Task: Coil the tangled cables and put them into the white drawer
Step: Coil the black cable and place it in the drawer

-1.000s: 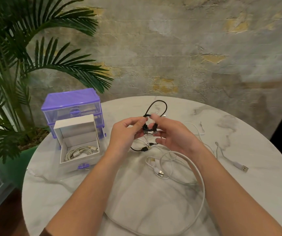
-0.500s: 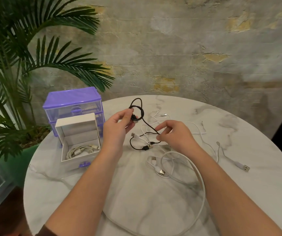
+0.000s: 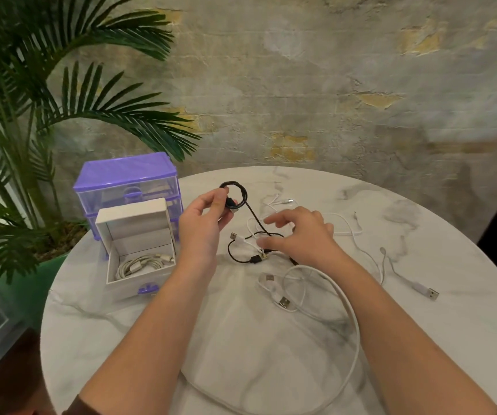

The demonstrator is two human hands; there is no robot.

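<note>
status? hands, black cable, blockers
Left hand grips black cable coil. Right hand open over tangle. Tail snarled in white cables. White drawer open.

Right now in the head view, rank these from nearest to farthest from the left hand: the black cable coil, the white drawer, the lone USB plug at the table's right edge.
1. black cable coil, pinched in the left hand itself.
2. white drawer, on its left.
3. USB plug, far right.

Black cable [image 3: 236, 194]: partly coiled, raised above the tangle. White cables [image 3: 301, 283]: loose, tangled on the tabletop. White drawer [image 3: 139, 259]: pulled out, open (one pale coiled cable inside).
</note>
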